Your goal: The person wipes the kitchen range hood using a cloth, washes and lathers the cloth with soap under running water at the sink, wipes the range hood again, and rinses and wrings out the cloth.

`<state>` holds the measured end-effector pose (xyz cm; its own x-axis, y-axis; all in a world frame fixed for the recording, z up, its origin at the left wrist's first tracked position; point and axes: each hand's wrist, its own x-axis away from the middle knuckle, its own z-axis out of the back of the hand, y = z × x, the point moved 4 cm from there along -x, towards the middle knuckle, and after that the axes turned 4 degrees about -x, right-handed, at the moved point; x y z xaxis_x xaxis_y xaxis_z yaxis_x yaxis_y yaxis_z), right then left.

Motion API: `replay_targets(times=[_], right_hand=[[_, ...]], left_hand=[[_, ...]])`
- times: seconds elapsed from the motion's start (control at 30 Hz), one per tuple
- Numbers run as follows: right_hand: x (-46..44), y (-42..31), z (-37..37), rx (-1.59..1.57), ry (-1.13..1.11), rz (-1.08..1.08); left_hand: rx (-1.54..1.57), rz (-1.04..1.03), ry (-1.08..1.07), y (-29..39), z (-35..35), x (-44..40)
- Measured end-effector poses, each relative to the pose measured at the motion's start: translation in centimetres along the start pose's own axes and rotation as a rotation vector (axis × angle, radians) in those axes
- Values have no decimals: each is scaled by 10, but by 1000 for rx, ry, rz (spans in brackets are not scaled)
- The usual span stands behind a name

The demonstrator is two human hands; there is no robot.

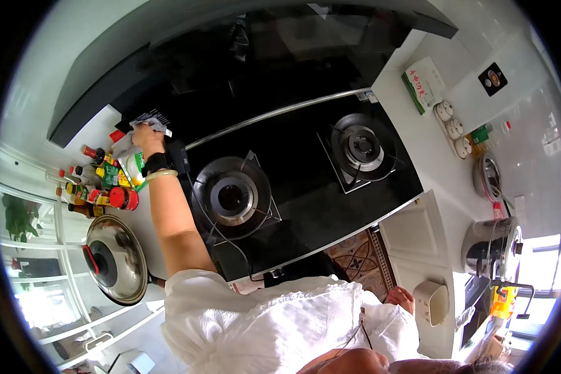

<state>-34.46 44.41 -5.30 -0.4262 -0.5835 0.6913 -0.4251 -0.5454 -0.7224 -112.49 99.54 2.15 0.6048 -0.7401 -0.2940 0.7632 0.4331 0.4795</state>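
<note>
The left hand (147, 141) gripped a crumpled grey cloth (151, 123) by the black range hood (187, 68), near a cluster of labelled sauce bottles (96, 177), some dark inside. The right hand (400, 299) was near an open cream bin (431, 303); its finger state and the bin's contents were unclear.

The left hand (147, 138) presses a gray cloth (151, 122) against the left end of the black range hood (243, 68), beside bottles (106, 177) and near the left burner (232, 196), while the right hand (400, 300) hangs near a beige bin (431, 303).
</note>
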Motion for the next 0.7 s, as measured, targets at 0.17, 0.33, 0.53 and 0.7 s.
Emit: replay_targets(times=[0.17, 0.33, 0.53, 0.7], right_hand=[[17, -1, 0, 34, 97, -19], [22, 25, 34, -21, 62, 23], [50, 66, 104, -76, 48, 105], [98, 119, 188, -204, 170, 125]], left_hand=[[1815, 441, -305, 114, 10, 112], [1938, 233, -901, 209, 58, 270], [1829, 121, -1444, 286, 98, 444], [1639, 198, -1799, 347, 118, 613]])
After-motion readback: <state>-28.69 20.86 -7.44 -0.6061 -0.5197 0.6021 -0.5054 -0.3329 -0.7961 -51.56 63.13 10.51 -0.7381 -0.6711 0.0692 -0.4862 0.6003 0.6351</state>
